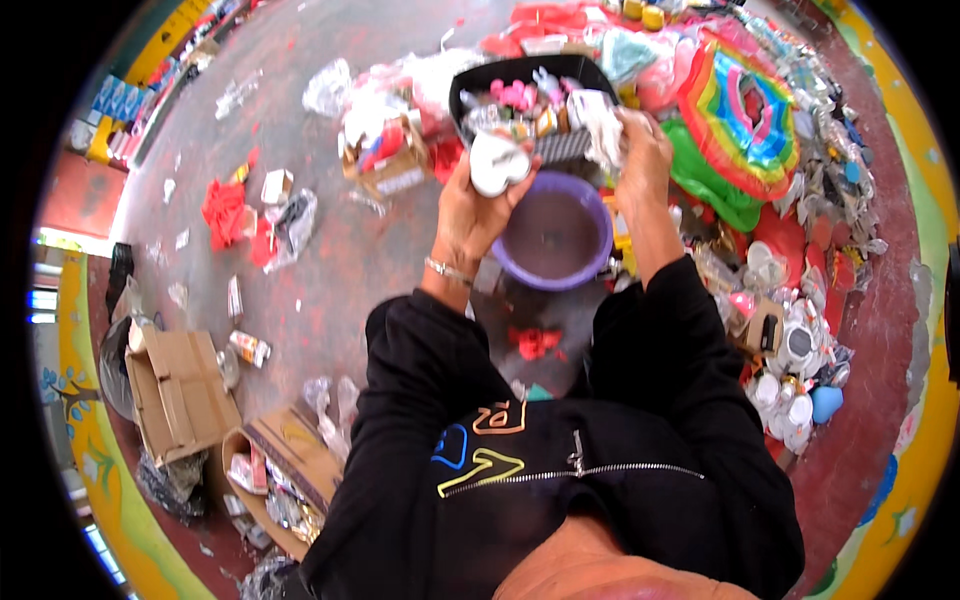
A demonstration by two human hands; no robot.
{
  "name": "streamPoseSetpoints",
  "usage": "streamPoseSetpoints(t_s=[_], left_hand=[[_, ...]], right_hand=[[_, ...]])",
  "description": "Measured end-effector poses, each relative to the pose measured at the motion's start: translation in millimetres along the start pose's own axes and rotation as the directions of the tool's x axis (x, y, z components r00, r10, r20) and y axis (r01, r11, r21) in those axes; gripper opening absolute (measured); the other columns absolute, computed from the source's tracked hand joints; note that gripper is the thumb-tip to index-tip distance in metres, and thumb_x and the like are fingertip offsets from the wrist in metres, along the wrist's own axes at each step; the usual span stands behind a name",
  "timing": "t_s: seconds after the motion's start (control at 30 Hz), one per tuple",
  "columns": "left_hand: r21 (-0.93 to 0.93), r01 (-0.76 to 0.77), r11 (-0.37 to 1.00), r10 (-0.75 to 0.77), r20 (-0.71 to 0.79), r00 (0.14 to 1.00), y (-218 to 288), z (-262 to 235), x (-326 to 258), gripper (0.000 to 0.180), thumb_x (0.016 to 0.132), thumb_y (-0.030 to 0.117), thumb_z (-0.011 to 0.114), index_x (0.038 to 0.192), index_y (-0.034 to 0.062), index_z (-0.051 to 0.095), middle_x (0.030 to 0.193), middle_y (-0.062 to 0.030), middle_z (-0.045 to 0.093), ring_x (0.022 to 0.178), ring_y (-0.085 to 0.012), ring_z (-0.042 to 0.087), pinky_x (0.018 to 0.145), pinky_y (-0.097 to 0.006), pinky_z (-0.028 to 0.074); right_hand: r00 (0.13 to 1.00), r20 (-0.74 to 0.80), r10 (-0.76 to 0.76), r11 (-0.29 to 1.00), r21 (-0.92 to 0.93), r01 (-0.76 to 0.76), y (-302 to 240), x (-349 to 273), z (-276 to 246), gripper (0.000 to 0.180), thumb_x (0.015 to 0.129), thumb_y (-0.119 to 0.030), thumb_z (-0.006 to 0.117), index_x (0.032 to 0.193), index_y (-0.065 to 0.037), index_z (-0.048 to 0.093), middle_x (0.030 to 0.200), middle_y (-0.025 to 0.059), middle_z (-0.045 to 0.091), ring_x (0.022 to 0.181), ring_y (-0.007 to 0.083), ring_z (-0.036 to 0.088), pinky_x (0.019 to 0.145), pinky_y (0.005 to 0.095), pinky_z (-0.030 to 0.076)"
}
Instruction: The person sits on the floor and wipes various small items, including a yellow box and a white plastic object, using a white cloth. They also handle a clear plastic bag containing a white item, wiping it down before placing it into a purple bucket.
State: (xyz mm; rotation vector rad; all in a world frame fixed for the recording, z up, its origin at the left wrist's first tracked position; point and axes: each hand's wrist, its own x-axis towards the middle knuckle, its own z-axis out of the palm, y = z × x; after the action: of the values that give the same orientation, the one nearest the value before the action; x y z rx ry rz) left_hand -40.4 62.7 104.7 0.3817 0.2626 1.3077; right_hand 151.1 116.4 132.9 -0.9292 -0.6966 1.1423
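My left hand (470, 215) is closed around a white heart-shaped object (497, 163), perhaps a small dish or box; a dark mark shows near its middle. To its right, my right hand (645, 152) grips a crumpled white cloth (603, 130), slightly blurred. Both hands are raised above a purple basin (607, 230) of murky greyish water. Just beyond them stands a black plastic crate (462, 85). Inside it lie small mixed items, among them a pink figure-like piece (514, 95). My fingertips behind the heart-shaped object are hidden.
A rainbow foil balloon (700, 100) lies on a green one (715, 180) at right, beside heaps of plastic waste (800, 340). Left of the crate is an open carton (395, 165). Flattened cardboard (180, 390) and a filled box (285, 470) lie at lower left.
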Motion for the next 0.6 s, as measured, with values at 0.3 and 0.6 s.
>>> streamPoseSetpoints(t_s=[0.3,0.6], left_hand=[[0.117,0.054,0.992,-0.045,-0.079,0.996,-8,2,-4,0.042,0.096,0.031,0.035,0.126,0.0035,0.042,0.125,-0.0144,0.049,0.112,-0.0308,0.051,0.091,-0.04,0.047],[0.011,0.105,0.994,-0.105,-0.02,0.994,-8,-1,1,0.038,0.097,0.029,0.031,0.128,0.0085,0.04,0.124,-0.017,0.049,0.113,-0.0366,0.049,0.091,-0.044,0.046]], right_hand=[[0.775,0.548,-0.315,0.386,-0.671,0.632,4,-30,23,0.022,0.072,-0.023,0.066,0.083,-0.004,0.064,0.076,0.0119,0.06,0.074,0.0328,0.06,0.066,0.0368,0.047],[0.916,0.261,-0.303,0.767,-0.504,0.397,-7,-21,15,0.023,0.072,-0.02,0.068,0.081,0.001,0.065,0.071,0.0134,0.065,0.063,0.0197,0.063,0.061,0.0297,0.048]])
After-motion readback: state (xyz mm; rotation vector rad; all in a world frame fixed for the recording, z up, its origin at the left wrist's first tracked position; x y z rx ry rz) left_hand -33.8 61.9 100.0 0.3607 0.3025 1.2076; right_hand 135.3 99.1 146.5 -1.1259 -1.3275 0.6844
